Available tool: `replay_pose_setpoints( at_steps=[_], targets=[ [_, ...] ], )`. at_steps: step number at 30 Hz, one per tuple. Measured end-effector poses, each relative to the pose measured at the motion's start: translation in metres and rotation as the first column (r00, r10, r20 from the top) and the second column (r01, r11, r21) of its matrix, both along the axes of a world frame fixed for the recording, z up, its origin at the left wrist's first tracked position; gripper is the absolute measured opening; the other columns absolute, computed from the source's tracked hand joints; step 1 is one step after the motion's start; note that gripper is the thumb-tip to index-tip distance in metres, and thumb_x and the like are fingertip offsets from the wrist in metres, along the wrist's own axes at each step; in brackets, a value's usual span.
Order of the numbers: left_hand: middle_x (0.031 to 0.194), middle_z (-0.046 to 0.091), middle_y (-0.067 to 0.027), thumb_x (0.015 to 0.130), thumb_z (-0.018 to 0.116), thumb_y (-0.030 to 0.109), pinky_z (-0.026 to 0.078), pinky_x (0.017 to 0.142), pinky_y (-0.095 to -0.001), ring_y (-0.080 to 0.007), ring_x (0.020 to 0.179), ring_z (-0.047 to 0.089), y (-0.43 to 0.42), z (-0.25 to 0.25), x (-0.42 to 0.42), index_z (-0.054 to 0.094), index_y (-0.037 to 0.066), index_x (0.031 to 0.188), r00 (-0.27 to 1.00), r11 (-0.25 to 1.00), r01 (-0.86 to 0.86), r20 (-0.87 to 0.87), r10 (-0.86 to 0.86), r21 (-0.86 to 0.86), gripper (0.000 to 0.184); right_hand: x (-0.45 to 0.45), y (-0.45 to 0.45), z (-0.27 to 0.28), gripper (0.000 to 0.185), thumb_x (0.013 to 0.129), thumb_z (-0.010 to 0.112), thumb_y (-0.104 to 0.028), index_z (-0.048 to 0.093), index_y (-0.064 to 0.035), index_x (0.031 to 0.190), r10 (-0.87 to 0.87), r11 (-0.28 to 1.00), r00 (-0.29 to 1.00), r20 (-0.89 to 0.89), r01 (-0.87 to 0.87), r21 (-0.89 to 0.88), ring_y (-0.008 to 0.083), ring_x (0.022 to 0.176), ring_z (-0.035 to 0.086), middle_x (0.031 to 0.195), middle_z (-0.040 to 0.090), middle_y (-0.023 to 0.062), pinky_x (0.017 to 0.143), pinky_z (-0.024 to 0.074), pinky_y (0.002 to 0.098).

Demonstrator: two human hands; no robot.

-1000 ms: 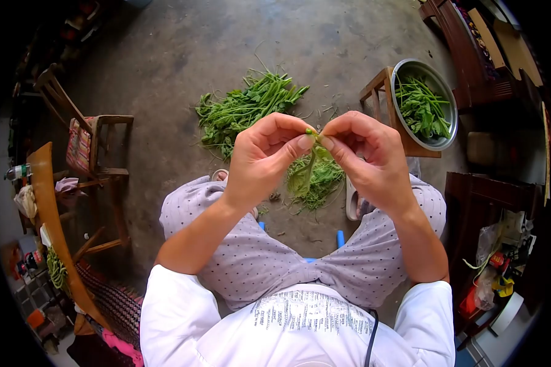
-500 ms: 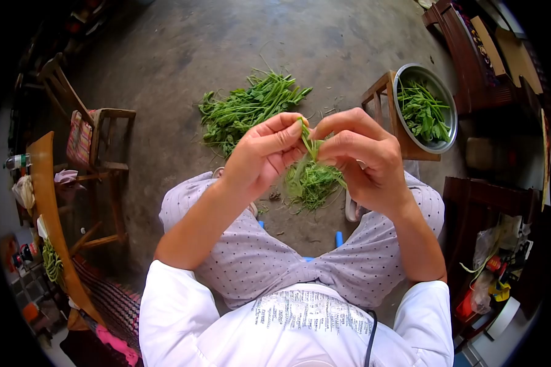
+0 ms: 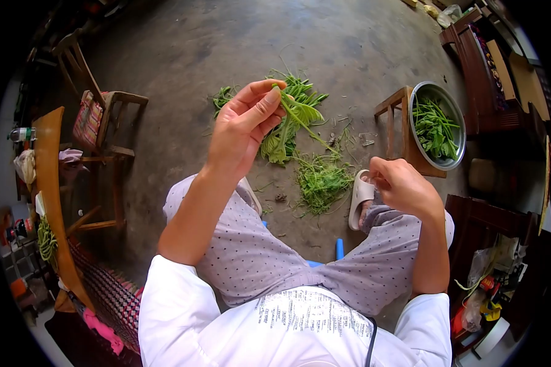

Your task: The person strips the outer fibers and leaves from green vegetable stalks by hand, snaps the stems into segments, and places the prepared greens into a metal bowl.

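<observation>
Between its thumb and fingers, my left hand (image 3: 245, 122) pinches the end of a green leafy stem (image 3: 301, 120). The stem slants down to the right, with a leaf hanging beside it. My right hand (image 3: 407, 186) is apart from it, low on the right above my knee and sandal. Its fingers are curled closed, and whatever may be in them cannot be made out. Behind the left hand, a pile of leafy green stems (image 3: 306, 90) lies on the floor, partly hidden. Nearer my feet is a heap of thin green peelings (image 3: 321, 185).
A metal basin (image 3: 463, 136) with green stems inside sits on a wooden stool (image 3: 406, 131) at the right. To the left stand a wooden chair (image 3: 119, 101) and a wooden table (image 3: 47, 159). A light sandal (image 3: 360, 199) is beside the peelings.
My hands have separated. The left moved up and away, still pinching the stem; the right let go of the stem and moved down to the right. The view has shifted slightly.
</observation>
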State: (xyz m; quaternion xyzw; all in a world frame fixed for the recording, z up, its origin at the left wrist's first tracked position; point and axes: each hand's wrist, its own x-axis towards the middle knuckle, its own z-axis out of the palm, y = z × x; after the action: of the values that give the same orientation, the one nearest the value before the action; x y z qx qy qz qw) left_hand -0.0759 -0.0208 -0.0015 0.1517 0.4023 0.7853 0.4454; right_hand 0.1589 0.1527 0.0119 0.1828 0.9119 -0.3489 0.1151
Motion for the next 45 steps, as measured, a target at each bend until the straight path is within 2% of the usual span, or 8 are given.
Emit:
replay_pose_setpoints(
  at_steps=[8,11,18,24,29,34,40,45],
  targets=[
    [0.093,0.067,-0.0038,0.090,0.063,0.017,0.053,0.073,-0.0218,-0.0092,0.080,0.063,-0.003,0.001,0.003,0.065,0.004,0.105,0.998,0.999,0.047,-0.050,-0.048,-0.012,0.020,-0.005,-0.001,0.010,0.013,0.079,0.065,-0.006,0.055,0.0022,0.079,-0.004,1.000,0.993,0.115,0.000,0.028,0.0282,0.055,0.055,0.063,0.055,0.0149,0.053,0.0421,0.0366],
    [0.092,0.066,-0.0034,0.092,0.061,0.018,0.051,0.069,-0.0192,-0.0067,0.078,0.062,-0.001,0.000,0.010,0.063,0.004,0.103,0.995,0.996,0.072,-0.069,-0.075,-0.045,0.019,-0.023,-0.019,0.019,0.008,0.083,0.066,-0.002,0.061,0.0027,0.086,-0.310,0.912,0.901,-0.305,0.191,-0.363,0.0069,0.055,0.043,0.066,0.053,0.0020,0.051,0.0374,0.0227],
    [0.091,0.067,-0.0040,0.090,0.063,0.018,0.053,0.069,-0.0204,-0.0068,0.076,0.062,0.009,-0.006,0.031,0.061,0.007,0.091,0.968,0.972,0.213,-0.116,-0.224,-0.101,0.012,-0.042,-0.043,0.028,0.018,0.077,0.074,-0.010,0.065,-0.0006,0.089,-0.300,0.934,0.736,-0.607,0.096,-0.345,0.0110,0.065,0.049,0.075,0.056,0.0037,0.060,0.0413,0.0241],
    [0.091,0.067,-0.0063,0.089,0.064,0.016,0.053,0.069,-0.0210,-0.0091,0.080,0.064,0.011,-0.004,0.038,0.063,0.003,0.098,0.951,0.955,0.255,-0.140,-0.276,-0.151,0.016,-0.044,-0.040,0.024,0.014,0.077,0.070,-0.007,0.064,0.0006,0.087,-0.305,0.943,0.802,-0.514,0.178,-0.282,0.0109,0.067,0.053,0.075,0.056,0.0045,0.060,0.0439,0.0246],
    [0.092,0.066,-0.0056,0.088,0.065,0.010,0.052,0.070,-0.0208,-0.0090,0.080,0.063,0.008,0.002,0.042,0.063,0.000,0.103,0.904,0.949,0.288,-0.290,-0.314,-0.132,0.018,-0.039,-0.034,0.020,0.010,0.087,0.063,-0.003,0.061,0.0027,0.095,-0.434,0.743,0.864,-0.256,0.182,-0.644,0.0032,0.074,0.052,0.083,0.056,-0.0012,0.063,0.0418,0.0176],
    [0.092,0.067,-0.0049,0.085,0.067,0.005,0.051,0.070,-0.0202,-0.0081,0.079,0.062,0.004,0.003,0.045,0.064,-0.001,0.101,0.876,0.954,0.241,-0.382,-0.293,-0.179,0.018,-0.038,-0.035,0.022,0.010,0.081,0.068,-0.005,0.065,0.0009,0.089,-0.506,0.829,0.735,-0.451,0.270,-0.490,0.0082,0.069,0.055,0.081,0.060,0.0037,0.062,0.0450,0.0216],
    [0.080,0.068,-0.0060,0.078,0.073,0.006,0.051,0.056,-0.0215,-0.0091,0.067,0.063,0.007,0.008,0.052,0.069,0.003,0.090,0.646,0.976,-0.041,-0.751,-0.137,-0.213,0.014,-0.040,-0.042,0.022,0.011,0.081,0.067,-0.001,0.068,0.0002,0.091,-0.469,0.852,0.721,-0.510,0.217,-0.477,0.0110,0.071,0.061,0.083,0.064,0.0064,0.063,0.0482,0.0228],
    [0.077,0.066,-0.0072,0.071,0.075,0.003,0.050,0.054,-0.0256,-0.0168,0.064,0.063,0.009,0.005,0.054,0.069,0.006,0.085,0.227,0.970,-0.239,-0.970,0.091,0.035,0.016,-0.043,-0.047,0.028,0.009,0.079,0.068,0.000,0.070,-0.0011,0.088,-0.382,0.921,0.731,-0.565,0.250,-0.299,0.0134,0.066,0.062,0.078,0.065,0.0078,0.059,0.0493,0.0239]
  ],
)
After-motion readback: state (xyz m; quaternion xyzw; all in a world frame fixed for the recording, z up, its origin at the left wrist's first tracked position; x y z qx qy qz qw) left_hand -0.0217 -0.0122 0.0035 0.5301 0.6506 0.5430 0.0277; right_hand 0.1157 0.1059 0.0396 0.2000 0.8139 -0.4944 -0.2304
